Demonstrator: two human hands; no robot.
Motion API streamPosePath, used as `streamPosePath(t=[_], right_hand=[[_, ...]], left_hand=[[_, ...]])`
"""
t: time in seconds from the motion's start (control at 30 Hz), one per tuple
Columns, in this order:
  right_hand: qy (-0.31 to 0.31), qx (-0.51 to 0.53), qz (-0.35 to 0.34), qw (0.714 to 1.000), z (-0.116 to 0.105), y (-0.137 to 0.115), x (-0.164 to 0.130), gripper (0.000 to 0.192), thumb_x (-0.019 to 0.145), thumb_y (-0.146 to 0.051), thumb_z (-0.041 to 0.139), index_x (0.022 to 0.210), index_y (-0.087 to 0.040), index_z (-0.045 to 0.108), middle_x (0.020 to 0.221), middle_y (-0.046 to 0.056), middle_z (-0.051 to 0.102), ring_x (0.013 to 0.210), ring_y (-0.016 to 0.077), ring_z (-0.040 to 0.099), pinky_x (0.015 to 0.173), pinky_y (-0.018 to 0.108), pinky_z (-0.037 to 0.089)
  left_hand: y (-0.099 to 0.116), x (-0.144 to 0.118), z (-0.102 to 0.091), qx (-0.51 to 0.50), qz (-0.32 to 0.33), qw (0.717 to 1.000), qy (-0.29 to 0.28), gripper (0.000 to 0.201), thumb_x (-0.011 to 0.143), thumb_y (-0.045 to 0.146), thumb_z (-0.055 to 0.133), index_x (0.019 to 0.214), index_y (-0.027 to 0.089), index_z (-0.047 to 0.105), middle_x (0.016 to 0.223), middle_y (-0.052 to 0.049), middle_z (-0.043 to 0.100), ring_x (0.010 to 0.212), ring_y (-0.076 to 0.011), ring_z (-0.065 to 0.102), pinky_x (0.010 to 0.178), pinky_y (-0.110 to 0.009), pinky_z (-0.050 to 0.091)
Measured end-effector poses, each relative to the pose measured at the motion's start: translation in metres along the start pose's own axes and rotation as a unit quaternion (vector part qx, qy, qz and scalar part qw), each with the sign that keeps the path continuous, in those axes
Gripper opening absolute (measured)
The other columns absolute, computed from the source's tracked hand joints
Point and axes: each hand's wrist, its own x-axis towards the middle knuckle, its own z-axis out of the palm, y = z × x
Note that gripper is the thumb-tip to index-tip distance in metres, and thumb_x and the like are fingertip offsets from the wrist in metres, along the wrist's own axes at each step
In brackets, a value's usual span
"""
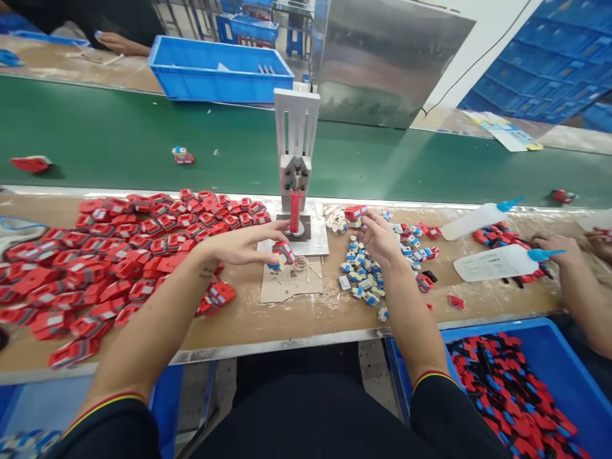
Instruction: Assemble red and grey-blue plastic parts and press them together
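My left hand [246, 243] is closed on a small red toy vehicle [285, 252] that shows a blue and yellow part at its lower end. Its fingertips reach close to the red handle [295, 210] of an upright metal hand press [296, 140]. To the right of the press, my right hand [379, 237] pinches a red toy vehicle body [355, 213] between thumb and fingers. Below that hand lies a pile of small white, blue and yellow parts [361, 271]. A piece of cardboard [282, 287] with small sticks and a ring rests before the press.
Many red toy shells [129, 255] cover the bench's left side. Behind runs a green conveyor belt [229, 146] carrying a few pieces. Two squeeze bottles [492, 263] lie at right, near a co-worker's hand [557, 247]. A blue bin [549, 338] of parts stands lower right.
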Motion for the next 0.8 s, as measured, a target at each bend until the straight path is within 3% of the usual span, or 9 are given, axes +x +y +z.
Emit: streamPosePath(t=[0.1,0.27,0.37,0.43,0.5,0.63,0.73,0.8], right_hand=[[0.023,0.068,0.006,0.997,-0.005,-0.002,-0.018,0.043,0.077,-0.054,0.085,0.105,-0.028,0.065,0.095,0.0,0.078,0.081,0.0167,0.077,0.061,0.026,0.062],[0.012,0.238,0.051,0.97,-0.006,-0.005,-0.046,0.03,0.08,-0.036,0.086,0.101,-0.026,0.068,0.089,-0.002,0.076,0.07,0.0093,0.069,0.051,0.015,0.056],[-0.011,0.339,0.094,0.936,0.001,-0.01,-0.061,0.022,0.082,-0.021,0.079,0.101,-0.026,0.068,0.092,-0.001,0.075,0.067,0.0063,0.062,0.05,0.01,0.053],[-0.015,0.377,0.106,0.92,0.007,-0.013,-0.07,0.022,0.084,-0.015,0.073,0.102,-0.026,0.068,0.089,-0.001,0.072,0.063,0.0059,0.056,0.048,0.008,0.051],[-0.011,0.385,0.1,0.917,0.011,-0.015,-0.077,0.025,0.085,-0.013,0.072,0.104,-0.028,0.067,0.087,-0.001,0.069,0.06,0.0068,0.051,0.046,0.008,0.05],[-0.005,0.353,0.075,0.933,0.008,-0.014,-0.085,0.028,0.083,-0.019,0.078,0.106,-0.03,0.067,0.083,-0.002,0.064,0.059,0.0087,0.046,0.043,0.01,0.048],[-0.01,0.304,0.075,0.95,-0.002,-0.013,-0.08,0.027,0.08,-0.028,0.085,0.101,-0.03,0.067,0.079,-0.003,0.063,0.059,0.008,0.047,0.042,0.011,0.047],[-0.008,0.254,0.073,0.964,-0.011,-0.014,-0.068,0.031,0.077,-0.038,0.088,0.098,-0.029,0.068,0.084,-0.003,0.067,0.063,0.0072,0.054,0.044,0.012,0.047]], left_hand=[[0.012,0.002,-0.005,-0.072,0.062,0.995,0.02,0.046,0.096,0.065,0.064,0.119,0.028,0.078,0.138,-0.014,0.074,0.137,-0.0328,0.066,0.104,-0.045,0.062],[0.058,0.008,-0.03,-0.197,0.145,0.967,0.067,0.05,0.087,0.07,0.074,0.12,0.034,0.08,0.131,-0.009,0.075,0.123,-0.0329,0.073,0.09,-0.046,0.068],[0.076,0.041,-0.055,-0.218,0.179,0.94,0.194,0.052,0.077,0.071,0.083,0.107,0.029,0.083,0.133,-0.005,0.074,0.126,-0.0334,0.071,0.101,-0.054,0.062],[0.078,0.069,-0.071,-0.261,0.152,0.902,0.309,0.062,0.07,0.074,0.087,0.101,0.021,0.083,0.128,-0.007,0.075,0.122,-0.0336,0.072,0.107,-0.055,0.059],[0.075,0.093,-0.082,-0.304,0.115,0.872,0.366,0.072,0.071,0.073,0.088,0.112,0.014,0.079,0.122,-0.009,0.075,0.125,-0.0341,0.07,0.115,-0.057,0.053],[0.07,0.113,-0.081,-0.373,0.07,0.835,0.398,0.055,0.104,0.058,0.06,0.125,0.007,0.07,0.119,-0.009,0.075,0.141,-0.0333,0.061,0.123,-0.059,0.048],[0.076,0.113,-0.076,-0.392,0.06,0.82,0.412,0.047,0.116,0.04,0.037,0.129,0.006,0.066,0.125,-0.008,0.073,0.143,-0.0307,0.06,0.124,-0.056,0.048],[0.081,0.114,-0.08,-0.388,0.036,0.823,0.414,0.053,0.118,0.029,0.019,0.13,0.004,0.064,0.12,-0.008,0.073,0.138,-0.0304,0.065,0.117,-0.061,0.052]])
